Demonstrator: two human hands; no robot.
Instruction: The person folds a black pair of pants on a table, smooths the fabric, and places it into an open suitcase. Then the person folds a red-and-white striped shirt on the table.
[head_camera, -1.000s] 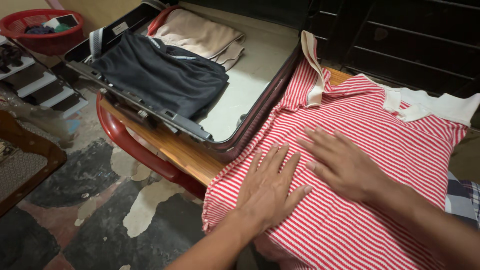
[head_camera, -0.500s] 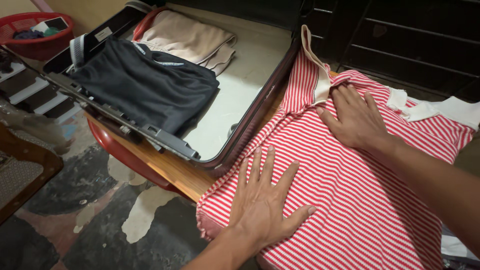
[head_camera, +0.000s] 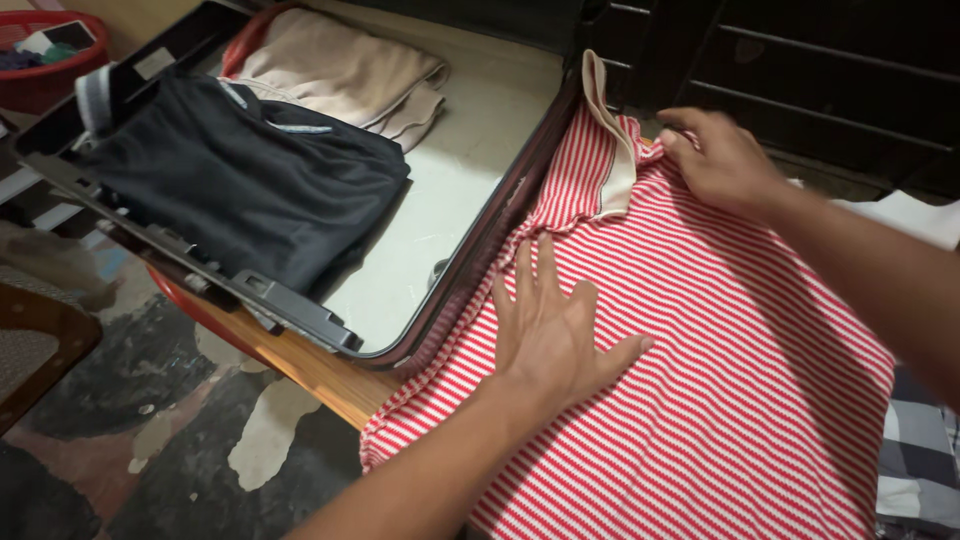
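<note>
A red-and-white striped shirt (head_camera: 720, 330) with cream trim lies spread on a wooden surface. My left hand (head_camera: 550, 330) presses flat on its near part, fingers spread. My right hand (head_camera: 715, 155) rests at the shirt's far edge by the folded sleeve with the cream cuff (head_camera: 610, 130); its fingers curl on the fabric, and whether they pinch it is unclear. Left of the shirt, an open suitcase (head_camera: 470, 180) holds a folded black garment (head_camera: 250, 185) and a folded beige garment (head_camera: 340, 75).
The wooden tabletop (head_camera: 310, 365) edge shows under the suitcase. A red basket (head_camera: 35, 70) sits at top left, dark furniture (head_camera: 800, 60) stands behind, a checked cloth (head_camera: 920, 460) lies at lower right, and a worn patchy floor (head_camera: 180, 440) lies below.
My right hand slid away from me across the shirt to its far edge. My left hand moved slightly forward, still flat. The view shifted left to right across the scene.
</note>
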